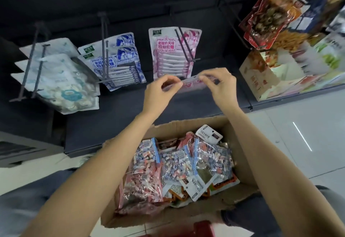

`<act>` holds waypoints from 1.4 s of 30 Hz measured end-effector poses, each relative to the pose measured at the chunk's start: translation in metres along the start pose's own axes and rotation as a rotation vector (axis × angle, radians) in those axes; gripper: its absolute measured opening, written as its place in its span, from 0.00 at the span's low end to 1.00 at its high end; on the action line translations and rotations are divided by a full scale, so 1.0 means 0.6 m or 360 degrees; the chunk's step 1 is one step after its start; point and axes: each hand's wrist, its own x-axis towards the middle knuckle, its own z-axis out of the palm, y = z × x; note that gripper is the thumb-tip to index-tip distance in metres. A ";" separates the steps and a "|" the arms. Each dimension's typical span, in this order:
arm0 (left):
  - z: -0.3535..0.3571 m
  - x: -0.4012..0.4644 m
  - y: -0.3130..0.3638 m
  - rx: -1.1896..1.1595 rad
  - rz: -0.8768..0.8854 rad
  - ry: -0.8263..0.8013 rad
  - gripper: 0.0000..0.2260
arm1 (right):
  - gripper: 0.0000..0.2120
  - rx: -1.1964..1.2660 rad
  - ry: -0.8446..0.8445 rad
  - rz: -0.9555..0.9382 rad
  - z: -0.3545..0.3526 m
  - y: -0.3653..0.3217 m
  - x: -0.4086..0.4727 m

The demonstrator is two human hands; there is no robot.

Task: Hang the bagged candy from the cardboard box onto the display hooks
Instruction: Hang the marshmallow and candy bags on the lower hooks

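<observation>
A pink candy bag (190, 84) is held edge-on between both hands, just below the front end of the hook (186, 47) that carries several matching pink bags (168, 54). My left hand (160, 93) pinches the bag's left end. My right hand (218, 85) pinches its right end near the hang hole. Below my forearms sits the open cardboard box (240, 138), filled with clear bags of wrapped candy (143, 169) and other packets.
Blue cow-print bags (121, 63) and white bags (63, 80) hang on hooks to the left. Snack packs (270, 12) hang at upper right above a boxed display (261, 76). A dark shelf base runs behind the box; pale floor tiles lie to the right.
</observation>
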 end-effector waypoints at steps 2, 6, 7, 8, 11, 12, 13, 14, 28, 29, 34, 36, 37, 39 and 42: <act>0.013 0.030 -0.012 0.0097 -0.0085 -0.0002 0.06 | 0.06 -0.0033 -0.0093 0.0118 0.015 0.014 0.025; 0.032 0.085 -0.010 0.0173 -0.0209 0.0147 0.13 | 0.07 -0.0077 -0.0168 0.0292 0.035 0.031 0.074; 0.034 0.094 -0.009 0.0195 -0.0211 0.0188 0.13 | 0.07 -0.0090 -0.0164 0.0299 0.038 0.032 0.083; 0.035 0.101 -0.009 0.0221 -0.0205 0.0223 0.14 | 0.06 -0.0092 -0.0152 0.0302 0.040 0.033 0.090; 0.036 0.114 -0.015 0.0325 -0.0175 0.0270 0.15 | 0.04 -0.0003 -0.0140 0.0333 0.042 0.031 0.107; 0.037 0.118 -0.018 0.0353 -0.0168 0.0276 0.16 | 0.04 0.0023 -0.0146 0.0329 0.043 0.032 0.111; 0.037 0.120 -0.020 0.0370 -0.0163 0.0285 0.16 | 0.04 0.0039 -0.0152 0.0328 0.042 0.032 0.113; 0.038 0.120 -0.022 0.0382 -0.0152 0.0302 0.16 | 0.04 0.0064 -0.0156 0.0324 0.041 0.032 0.113; 0.019 0.186 -0.062 0.0647 0.0116 0.0445 0.10 | 0.04 -0.0061 -0.0106 0.0243 0.083 0.060 0.187; 0.018 0.198 -0.063 0.0677 0.0104 0.0471 0.10 | 0.05 -0.0108 -0.0093 0.0237 0.088 0.063 0.197; 0.024 0.239 -0.064 0.0697 -0.0001 0.0571 0.10 | 0.12 -0.0363 -0.0002 0.0191 0.099 0.075 0.221; 0.025 0.243 -0.065 0.0684 -0.0022 0.0592 0.09 | 0.16 -0.0381 0.0035 0.0187 0.101 0.080 0.210; 0.024 0.240 -0.066 0.0672 -0.0017 0.0607 0.09 | 0.20 -0.0369 0.0064 0.0200 0.103 0.082 0.198; 0.021 0.219 -0.066 0.0645 0.0069 0.0660 0.11 | 0.26 -0.0326 0.0119 0.0245 0.103 0.083 0.165; 0.008 0.143 -0.070 0.0562 0.0277 0.0662 0.14 | 0.26 -0.0161 0.0075 0.0345 0.092 0.063 0.089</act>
